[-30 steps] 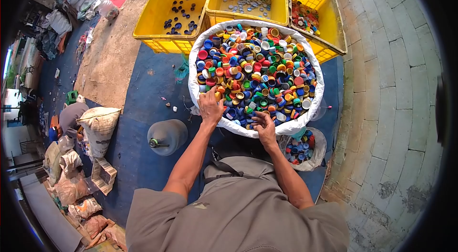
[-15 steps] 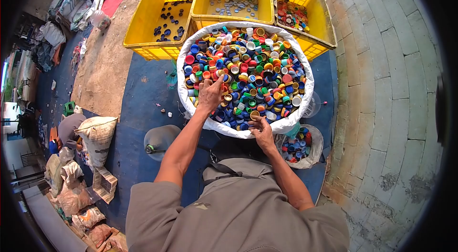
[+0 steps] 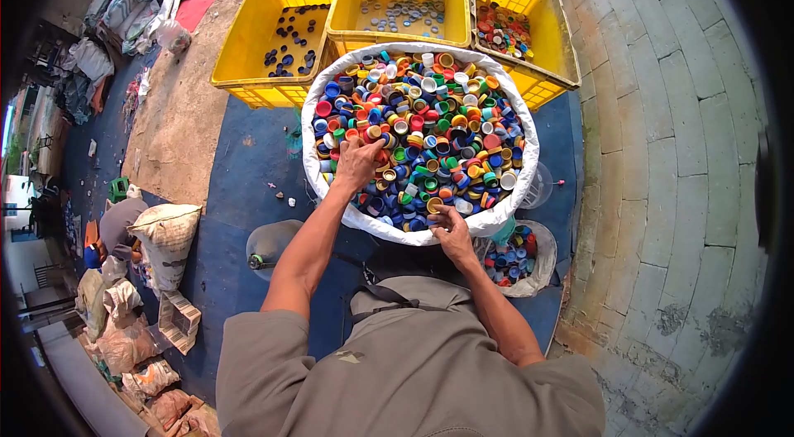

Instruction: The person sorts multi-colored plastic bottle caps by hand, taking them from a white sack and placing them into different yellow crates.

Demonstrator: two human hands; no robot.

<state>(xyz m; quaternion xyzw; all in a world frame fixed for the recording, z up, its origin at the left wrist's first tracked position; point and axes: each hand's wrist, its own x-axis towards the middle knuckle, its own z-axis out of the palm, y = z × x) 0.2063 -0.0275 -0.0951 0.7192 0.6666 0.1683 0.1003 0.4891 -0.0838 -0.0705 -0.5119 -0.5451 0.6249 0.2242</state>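
Observation:
A big round container with a white cloth rim (image 3: 529, 135) is full of bottle caps (image 3: 438, 119) in many colours. Over the left part of the heap is my left hand (image 3: 357, 162), its fingers bent down among the caps; whether they hold one is too small to tell. My right hand (image 3: 451, 230) rests at the near rim, its fingertips beside a gold-coloured cap (image 3: 434, 205). Whether the fingers grip that cap or only touch it is unclear.
Beyond the container stand three yellow crates: left (image 3: 236, 48) with dark caps, middle (image 3: 347, 11) with pale caps, right (image 3: 562, 48) with mostly red caps. A smaller white sack (image 3: 546, 259) of caps sits near right. Another person (image 3: 124, 222) is at far left.
The container and crates appear slightly lower or shifted left in view. My left hand has moved slightly left with them, and my right hand slightly left and down.

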